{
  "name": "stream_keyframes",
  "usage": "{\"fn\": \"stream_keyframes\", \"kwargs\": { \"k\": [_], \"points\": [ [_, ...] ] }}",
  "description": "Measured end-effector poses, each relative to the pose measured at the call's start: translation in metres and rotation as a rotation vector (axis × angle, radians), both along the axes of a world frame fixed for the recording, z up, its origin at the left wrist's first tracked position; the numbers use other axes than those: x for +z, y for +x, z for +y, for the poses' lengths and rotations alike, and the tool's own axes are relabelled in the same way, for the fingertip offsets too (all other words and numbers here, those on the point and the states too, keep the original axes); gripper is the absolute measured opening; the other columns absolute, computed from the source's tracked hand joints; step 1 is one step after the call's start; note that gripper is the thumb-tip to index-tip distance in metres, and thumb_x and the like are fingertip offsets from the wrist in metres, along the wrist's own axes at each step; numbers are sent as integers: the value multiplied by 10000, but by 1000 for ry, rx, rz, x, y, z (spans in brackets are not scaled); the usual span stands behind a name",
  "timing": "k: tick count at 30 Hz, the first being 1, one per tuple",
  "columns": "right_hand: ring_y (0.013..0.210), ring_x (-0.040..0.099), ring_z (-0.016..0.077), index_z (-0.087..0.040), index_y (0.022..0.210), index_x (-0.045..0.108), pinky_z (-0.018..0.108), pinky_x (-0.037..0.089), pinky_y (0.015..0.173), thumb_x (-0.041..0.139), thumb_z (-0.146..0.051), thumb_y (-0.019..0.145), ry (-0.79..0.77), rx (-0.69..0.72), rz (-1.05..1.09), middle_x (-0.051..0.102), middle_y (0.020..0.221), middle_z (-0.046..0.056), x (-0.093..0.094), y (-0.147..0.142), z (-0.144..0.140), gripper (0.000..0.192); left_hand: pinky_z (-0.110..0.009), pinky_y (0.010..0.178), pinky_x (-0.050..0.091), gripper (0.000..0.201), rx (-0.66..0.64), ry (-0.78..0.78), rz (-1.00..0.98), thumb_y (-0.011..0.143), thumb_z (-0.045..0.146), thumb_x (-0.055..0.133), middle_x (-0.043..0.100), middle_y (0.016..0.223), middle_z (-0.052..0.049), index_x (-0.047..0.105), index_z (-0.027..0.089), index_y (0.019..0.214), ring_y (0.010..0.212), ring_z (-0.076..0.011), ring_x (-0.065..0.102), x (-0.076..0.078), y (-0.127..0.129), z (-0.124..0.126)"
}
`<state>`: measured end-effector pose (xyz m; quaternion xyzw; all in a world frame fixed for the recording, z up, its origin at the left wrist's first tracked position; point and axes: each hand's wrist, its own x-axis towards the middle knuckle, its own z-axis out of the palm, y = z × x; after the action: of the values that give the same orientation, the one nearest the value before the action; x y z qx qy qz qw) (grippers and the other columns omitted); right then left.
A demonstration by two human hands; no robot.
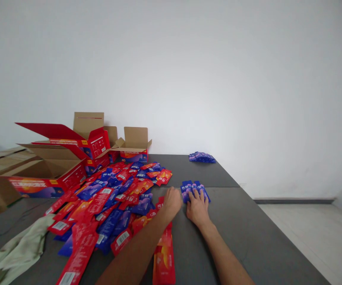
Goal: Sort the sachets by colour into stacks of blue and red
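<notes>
My right hand [198, 209] lies with its fingers spread over a few overlapping blue sachets [186, 186] on the dark table. Their printed top ends stick out beyond my fingertips. Left of it, my left hand [173, 201] is closed, its fingers curled under and turned away from view; what they hold, if anything, is hidden. Red sachets [164, 259] lie in a strip beneath and beside my left wrist. A large loose heap of red and blue sachets [108, 202] spreads to the left of my left forearm.
Open red printed cartons [70, 180] with brown insides stand at the left. A smaller open carton [133, 155] is at the back. A neat blue sachet stack [202, 157] lies near the far right edge. A pale cloth [22, 249] lies at front left. A white wall stands behind.
</notes>
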<state>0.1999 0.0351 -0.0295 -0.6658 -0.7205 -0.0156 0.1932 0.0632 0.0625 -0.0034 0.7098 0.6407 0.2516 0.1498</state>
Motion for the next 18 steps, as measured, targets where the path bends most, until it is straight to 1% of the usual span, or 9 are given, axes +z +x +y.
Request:
{"fn": "stream_keyframes", "kwargs": {
  "k": [3,6,8,10,12,14,18],
  "points": [
    [1432,267,365,-186,1339,602,511,201,1132,480,-200,856,34,76,21,453,1499,134,8,-18,-6,499,-385,1022,402,146,31,46,120,762,98,636,671,1060,-192,731,137,866,1126,-299,572,3,-26,-10],
    [1368,355,345,-169,1227,673,450,283,1092,500,-180,837,4,156,49,539,1408,151,16,-36,-9,427,-412,984,412,138,96,88,230,771,136,659,644,1091,-181,710,139,899,1131,-325,540,8,-53,-22],
    [1297,421,328,-168,1126,710,415,337,1043,501,-169,836,-10,197,57,600,1320,147,20,-47,-10,357,-437,996,390,143,135,106,252,806,139,625,626,1113,-190,697,129,929,1154,-346,516,12,-70,-30],
    [1216,477,304,-167,1024,728,382,371,992,493,-157,845,-6,229,62,644,1231,139,24,-56,-10,296,-463,999,374,163,206,117,274,828,132,585,617,1120,-208,687,110,953,1150,-363,511,14,-84,-36],
    [1133,525,273,-162,961,730,356,380,964,500,-149,846,0,248,76,666,1167,136,26,-64,-10,257,-451,972,387,181,296,110,317,823,136,577,623,1115,-204,685,109,966,1117,-355,524,14,-95,-41],
    [1070,557,245,-156,945,728,337,377,960,516,-146,843,6,265,100,678,1128,133,25,-72,-10,235,-426,942,403,195,341,102,342,807,144,590,635,1103,-185,688,120,974,1100,-341,533,11,-103,-44],
    [1016,592,211,-159,926,732,299,376,952,495,-109,850,20,305,150,706,1035,112,19,-82,-13,254,-396,905,414,201,339,108,347,814,130,566,650,1082,-168,694,137,968,1093,-323,548,6,-110,-43]
  ]
}}
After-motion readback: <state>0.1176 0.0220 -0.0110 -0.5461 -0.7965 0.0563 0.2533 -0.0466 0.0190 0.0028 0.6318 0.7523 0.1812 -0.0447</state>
